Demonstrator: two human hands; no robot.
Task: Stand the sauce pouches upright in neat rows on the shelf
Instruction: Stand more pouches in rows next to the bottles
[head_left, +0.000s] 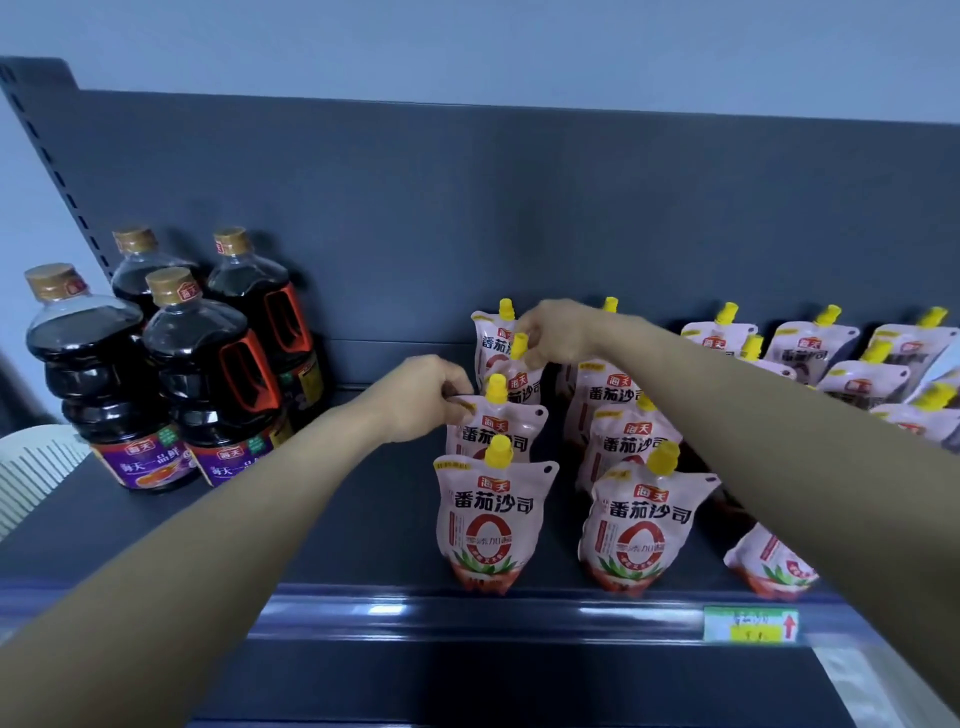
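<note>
Landmark: price tag (749, 624) on the shelf (467, 608) front edge. Sauce pouches stand up-left of it in two rows running front to back, long axis vertical, yellow caps up. Front pouch (493, 525) of the left row upright. Left hand (423, 397) pinches the top-left corner of the second pouch (493, 426). Right hand (558, 332) pinches the third pouch (519, 382) at its spout. Soy sauce bottles (171, 364) far left of the tag.

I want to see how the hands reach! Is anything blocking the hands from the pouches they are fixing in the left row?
Nothing visible blocks them. The left hand already pinches the top corner of the second pouch, and the right hand touches the third pouch by its yellow cap. The front pouch stands lower, under both arms.
</note>
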